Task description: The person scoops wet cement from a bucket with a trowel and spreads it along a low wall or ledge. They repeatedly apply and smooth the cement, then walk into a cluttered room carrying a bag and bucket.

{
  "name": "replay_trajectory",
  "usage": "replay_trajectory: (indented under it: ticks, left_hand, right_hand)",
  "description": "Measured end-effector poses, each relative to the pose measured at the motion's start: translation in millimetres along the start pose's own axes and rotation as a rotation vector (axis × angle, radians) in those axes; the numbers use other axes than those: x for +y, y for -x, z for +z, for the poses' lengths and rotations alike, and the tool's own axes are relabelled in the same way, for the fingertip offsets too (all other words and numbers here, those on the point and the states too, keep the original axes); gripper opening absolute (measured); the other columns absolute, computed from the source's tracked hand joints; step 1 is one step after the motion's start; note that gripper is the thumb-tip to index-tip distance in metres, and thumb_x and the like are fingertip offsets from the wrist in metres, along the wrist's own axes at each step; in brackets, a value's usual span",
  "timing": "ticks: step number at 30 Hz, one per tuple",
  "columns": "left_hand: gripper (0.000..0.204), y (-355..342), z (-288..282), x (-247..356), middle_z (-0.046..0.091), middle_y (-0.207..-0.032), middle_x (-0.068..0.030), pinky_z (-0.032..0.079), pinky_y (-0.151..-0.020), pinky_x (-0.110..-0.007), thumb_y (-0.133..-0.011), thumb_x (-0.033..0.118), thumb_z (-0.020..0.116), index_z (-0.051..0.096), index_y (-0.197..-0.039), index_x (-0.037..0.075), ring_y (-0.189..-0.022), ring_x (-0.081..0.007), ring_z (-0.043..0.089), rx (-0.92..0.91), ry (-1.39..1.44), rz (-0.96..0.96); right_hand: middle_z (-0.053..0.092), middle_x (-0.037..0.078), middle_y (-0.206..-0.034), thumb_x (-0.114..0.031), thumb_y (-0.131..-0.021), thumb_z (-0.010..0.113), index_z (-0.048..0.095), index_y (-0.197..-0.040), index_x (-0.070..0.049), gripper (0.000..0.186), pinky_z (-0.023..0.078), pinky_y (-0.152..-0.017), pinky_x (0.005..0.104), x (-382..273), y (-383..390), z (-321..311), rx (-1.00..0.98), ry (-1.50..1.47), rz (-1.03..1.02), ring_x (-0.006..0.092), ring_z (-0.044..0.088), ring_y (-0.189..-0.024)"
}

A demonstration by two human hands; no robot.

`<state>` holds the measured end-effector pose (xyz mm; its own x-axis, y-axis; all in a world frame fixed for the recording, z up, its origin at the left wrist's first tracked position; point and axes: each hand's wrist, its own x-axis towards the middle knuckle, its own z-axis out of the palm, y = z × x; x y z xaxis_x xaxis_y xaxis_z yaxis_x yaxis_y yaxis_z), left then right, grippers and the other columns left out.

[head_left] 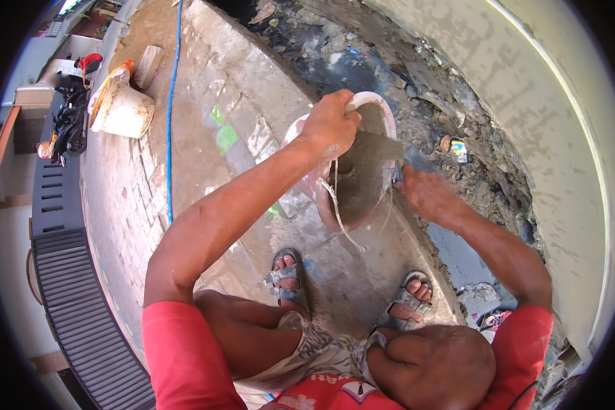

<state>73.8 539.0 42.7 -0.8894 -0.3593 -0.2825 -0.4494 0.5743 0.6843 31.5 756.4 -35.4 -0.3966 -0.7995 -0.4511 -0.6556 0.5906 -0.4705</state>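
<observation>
A white bucket, smeared with grey mud or mortar, is tilted so that its mouth faces me. My left hand is closed around its upper rim. Wet grey cement-like stuff coats the inside. A trowel with a flat, coated blade reaches across the mouth. My right hand is closed on its handle, which the fingers mostly hide. Frayed white cord hangs from the bucket's side.
An open ditch with dark water and rubble runs along the right, below a pale wall. I squat on the concrete edge. At left lie a blue hose and another stained bucket; a motorbike stands beyond.
</observation>
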Motion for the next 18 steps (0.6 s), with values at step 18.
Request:
replay_trajectory:
  ticks: [18]
  left_hand:
    - [0.027,19.9,-2.5,-2.5,0.065,-0.1,-0.0237,0.046,-0.087,-0.041,-0.086,0.008,0.057,0.057,-0.112,0.0,-0.099,-0.0377,0.063,0.002,0.033,-0.035]
  right_hand:
    - [0.065,0.015,-0.092,-0.006,-0.076,0.062,0.065,-0.1,0.007,0.027,0.057,-0.057,0.0345,-76.5,-19.7,27.7,-0.027,0.627,-0.123,0.0277,0.067,-0.088]
